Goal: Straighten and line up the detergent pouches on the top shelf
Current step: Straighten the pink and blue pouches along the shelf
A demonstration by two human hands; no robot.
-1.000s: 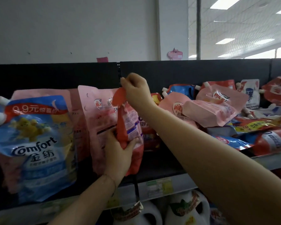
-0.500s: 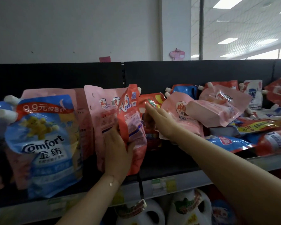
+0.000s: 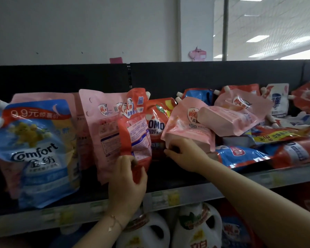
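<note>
Fingers (image 3: 123, 163) of left hand (image 3: 127, 185) grip red pouch (image 3: 134, 126)

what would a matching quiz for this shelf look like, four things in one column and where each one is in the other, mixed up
Things:
1. Comfort pouch
2. red pouch
3. pink pouch
4. white jugs

Places:
a. on the shelf below
b. gripped at its lower end by the left hand
c. standing at the far left of the top shelf
d. held at its lower edge by the right hand

Pairs: 1-c, 2-b, 3-d, 4-a
</note>
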